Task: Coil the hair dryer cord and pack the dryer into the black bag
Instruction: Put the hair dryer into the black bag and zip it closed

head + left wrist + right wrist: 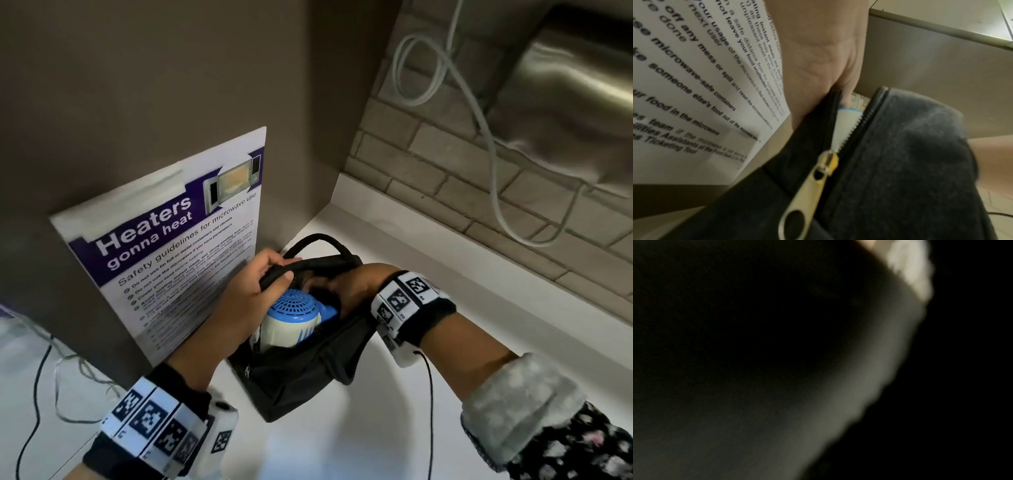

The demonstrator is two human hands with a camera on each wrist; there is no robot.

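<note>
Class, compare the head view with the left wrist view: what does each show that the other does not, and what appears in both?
Only the head view shows both hands: the left hand grips the black bag's handle, and the right hand reaches into the opening beside the hair dryer's blue grille. It also shows the white cable on the brick wall.

Only the left wrist view shows the metal zipper pull and the zipper teeth.

Both show the black bag, the hair dryer inside it, and the microwave safety poster.

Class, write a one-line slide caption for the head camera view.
Left hand holds the black bag open while the right hand pushes the hair dryer in.
</note>
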